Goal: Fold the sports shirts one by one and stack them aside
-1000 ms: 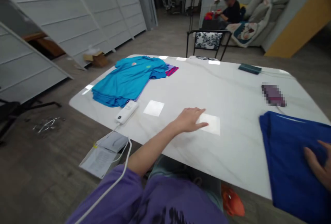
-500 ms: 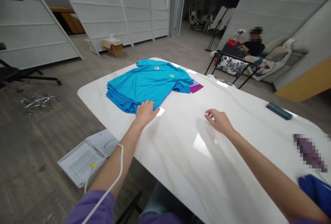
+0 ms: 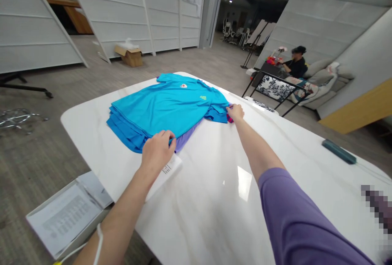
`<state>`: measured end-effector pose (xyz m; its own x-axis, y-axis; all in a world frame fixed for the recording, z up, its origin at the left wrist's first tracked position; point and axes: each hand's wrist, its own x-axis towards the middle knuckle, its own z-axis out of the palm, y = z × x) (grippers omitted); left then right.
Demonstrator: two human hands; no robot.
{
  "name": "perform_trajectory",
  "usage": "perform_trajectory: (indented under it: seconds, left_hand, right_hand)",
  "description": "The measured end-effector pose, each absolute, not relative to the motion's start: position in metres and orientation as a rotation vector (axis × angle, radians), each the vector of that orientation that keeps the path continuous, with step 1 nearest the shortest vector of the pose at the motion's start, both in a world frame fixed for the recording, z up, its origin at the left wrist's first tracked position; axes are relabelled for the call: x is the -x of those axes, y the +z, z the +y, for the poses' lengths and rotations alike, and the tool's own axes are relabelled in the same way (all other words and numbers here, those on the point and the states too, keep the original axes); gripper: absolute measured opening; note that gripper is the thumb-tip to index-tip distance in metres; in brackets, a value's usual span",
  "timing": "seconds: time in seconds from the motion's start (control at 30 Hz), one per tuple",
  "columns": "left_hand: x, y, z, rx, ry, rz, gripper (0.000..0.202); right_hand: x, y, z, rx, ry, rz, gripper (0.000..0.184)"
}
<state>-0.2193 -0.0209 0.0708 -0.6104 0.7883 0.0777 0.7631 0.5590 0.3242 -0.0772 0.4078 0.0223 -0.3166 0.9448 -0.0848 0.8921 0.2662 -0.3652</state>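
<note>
Head view. The turquoise shirt (image 3: 171,105) lies flat, front up, on top of a stack of like shirts at the far left end of the white table (image 3: 214,208). Its sleeves are spread and its collar points away from the person.

The left hand (image 3: 157,151) is at the near hem corner. Its fingers are curled and its thumb tip is on the cloth, which reads as a pinch on the hem. The heel of this hand rests over a white labelled device (image 3: 168,172).

The right hand (image 3: 235,112) is at the tip of the far sleeve, fingers bent down onto the edge. I cannot tell whether cloth is caught between them.

A purple garment (image 3: 187,134) and a magenta one (image 3: 230,119) show from under the stack.

Assessment: both hands are at the shirt, at hem and sleeve. No part of it is raised, folded or drawn off the stack, so the handling is at its very start.

Elsewhere, a dark teal case (image 3: 339,151) lies well apart on the right. A paper tray (image 3: 61,218) sits below the table edge, and a seated person (image 3: 295,65) is far off.
</note>
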Motion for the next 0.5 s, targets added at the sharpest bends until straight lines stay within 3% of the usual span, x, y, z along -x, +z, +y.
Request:
perform_trajectory:
  seconds: [0.07, 0.27, 0.5]
  left_hand:
    - [0.221, 0.075, -0.025, -1.402, 0.57, 2.72, 0.027]
    - [0.216, 0.11, -0.022, -1.533, 0.755, 2.763, 0.024]
    - [0.188, 0.151, -0.024, -1.726, 0.731, 2.748, 0.018]
  right_hand:
    - [0.08, 0.024, 0.416, 1.696, 0.452, -2.357, 0.031]
    - [0.08, 0.053, 0.44, 1.642, 0.457, -2.163, 0.04]
    - [0.044, 0.077, 0.442, 1.614, 0.495, -2.093, 0.034]
